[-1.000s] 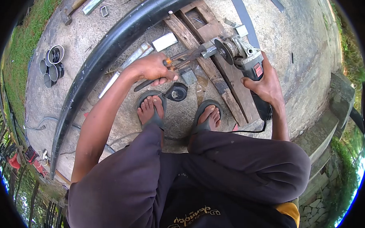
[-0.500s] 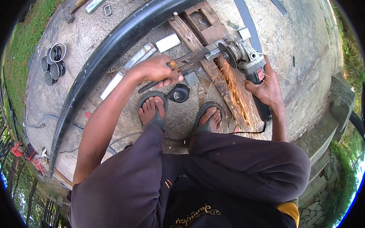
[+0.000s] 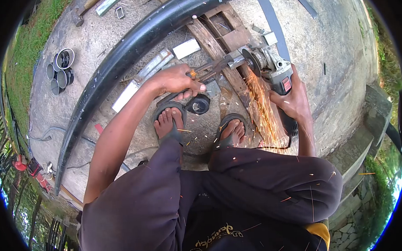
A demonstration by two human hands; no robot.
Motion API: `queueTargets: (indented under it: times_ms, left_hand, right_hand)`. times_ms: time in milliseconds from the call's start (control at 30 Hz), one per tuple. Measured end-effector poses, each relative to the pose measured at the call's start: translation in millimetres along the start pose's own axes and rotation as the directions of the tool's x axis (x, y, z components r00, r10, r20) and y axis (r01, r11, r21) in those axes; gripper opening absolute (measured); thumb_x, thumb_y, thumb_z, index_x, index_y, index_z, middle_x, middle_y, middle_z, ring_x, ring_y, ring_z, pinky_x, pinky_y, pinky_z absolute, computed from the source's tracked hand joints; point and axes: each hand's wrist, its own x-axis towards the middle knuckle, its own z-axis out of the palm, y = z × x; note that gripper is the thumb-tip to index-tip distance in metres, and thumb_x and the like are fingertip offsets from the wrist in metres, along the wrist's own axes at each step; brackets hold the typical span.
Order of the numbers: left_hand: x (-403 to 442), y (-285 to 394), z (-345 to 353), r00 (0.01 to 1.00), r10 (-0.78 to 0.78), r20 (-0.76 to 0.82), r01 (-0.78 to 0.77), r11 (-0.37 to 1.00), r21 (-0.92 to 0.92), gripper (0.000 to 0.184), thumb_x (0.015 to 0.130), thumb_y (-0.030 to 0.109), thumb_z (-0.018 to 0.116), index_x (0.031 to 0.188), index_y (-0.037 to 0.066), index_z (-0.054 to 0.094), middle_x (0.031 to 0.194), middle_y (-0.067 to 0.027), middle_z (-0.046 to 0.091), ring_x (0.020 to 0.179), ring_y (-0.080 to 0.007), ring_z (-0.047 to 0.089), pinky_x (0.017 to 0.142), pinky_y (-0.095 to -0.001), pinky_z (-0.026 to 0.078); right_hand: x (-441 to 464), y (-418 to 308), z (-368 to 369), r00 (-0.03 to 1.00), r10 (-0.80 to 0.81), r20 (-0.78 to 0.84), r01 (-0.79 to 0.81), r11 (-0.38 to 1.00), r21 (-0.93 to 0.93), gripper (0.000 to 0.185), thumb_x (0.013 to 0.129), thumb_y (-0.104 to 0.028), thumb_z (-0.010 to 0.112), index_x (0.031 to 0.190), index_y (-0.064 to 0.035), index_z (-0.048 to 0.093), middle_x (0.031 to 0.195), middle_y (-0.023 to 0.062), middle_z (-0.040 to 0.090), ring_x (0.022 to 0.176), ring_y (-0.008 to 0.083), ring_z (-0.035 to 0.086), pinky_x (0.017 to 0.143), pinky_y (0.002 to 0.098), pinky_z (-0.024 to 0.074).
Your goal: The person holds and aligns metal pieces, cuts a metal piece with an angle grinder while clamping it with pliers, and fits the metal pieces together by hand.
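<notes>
My left hand (image 3: 179,80) is closed round the handles of a pair of pliers (image 3: 214,68), which have orange on the grip. A small piece of metal (image 3: 237,59) sits at the plier jaws, over a wooden pallet (image 3: 204,37). My right hand (image 3: 294,100) wraps round the body of an angle grinder (image 3: 279,72). The grinder's disc (image 3: 251,61) meets the metal, and a dense stream of orange sparks (image 3: 260,97) falls over the wood towards my feet. Just below my left hand lies a black tape measure (image 3: 198,104).
A long curved black pipe (image 3: 119,53) arches across the ground beyond my left arm. Cut metal tube pieces (image 3: 186,48) lie near the pallet. Several short round rings (image 3: 66,58) and a hammer (image 3: 77,17) are at left. My sandalled feet (image 3: 169,120) are close to the sparks.
The spark stream has grown thicker and more sparks fly over my legs. Both hands keep their holds on the pliers and grinder, with only a slight shift.
</notes>
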Motion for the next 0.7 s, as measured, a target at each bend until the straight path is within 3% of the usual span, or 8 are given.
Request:
queueTargets:
  times_ms: [333, 633, 700]
  left_hand:
    - [1, -2, 3, 1.0, 0.011, 0.026, -0.008, 0.996, -0.088, 0.036, 0.09, 0.031, 0.079, 0.081, -0.003, 0.072, 0.06, -0.0049, 0.061, 0.052, -0.0129, 0.058, 0.049, -0.0287, 0.045]
    - [3, -4, 5, 0.999, -0.004, 0.049, 0.011, 0.99, -0.137, 0.035, 0.09, 0.031, 0.079, 0.083, -0.003, 0.071, 0.06, -0.0048, 0.061, 0.052, -0.0126, 0.058, 0.048, -0.0293, 0.044]
    - [5, -7, 8, 1.0, 0.024, 0.008, -0.023, 0.993, -0.116, 0.035, 0.091, 0.032, 0.079, 0.082, -0.002, 0.072, 0.061, -0.0047, 0.061, 0.051, -0.0114, 0.057, 0.047, -0.0295, 0.043]
  right_hand:
    - [-1, 6, 1, 1.0, 0.001, 0.003, -0.001, 1.0, -0.017, 0.076, 0.071, -0.012, 0.077, 0.14, -0.0022, 0.048, 0.102, 0.0163, 0.072, 0.09, 0.0253, 0.069, 0.086, 0.0382, 0.054]
    - [-7, 5, -1, 0.999, 0.05, 0.016, -0.05, 0.999, -0.003, 0.078, 0.07, -0.01, 0.077, 0.142, -0.0027, 0.047, 0.112, 0.018, 0.071, 0.1, 0.0262, 0.068, 0.092, 0.0382, 0.0525]
    - [-10, 9, -4, 1.0, 0.004, 0.014, -0.004, 1.0, 0.015, 0.083, 0.069, -0.012, 0.076, 0.145, -0.0007, 0.045, 0.111, 0.0196, 0.073, 0.1, 0.0302, 0.072, 0.092, 0.0399, 0.0543]
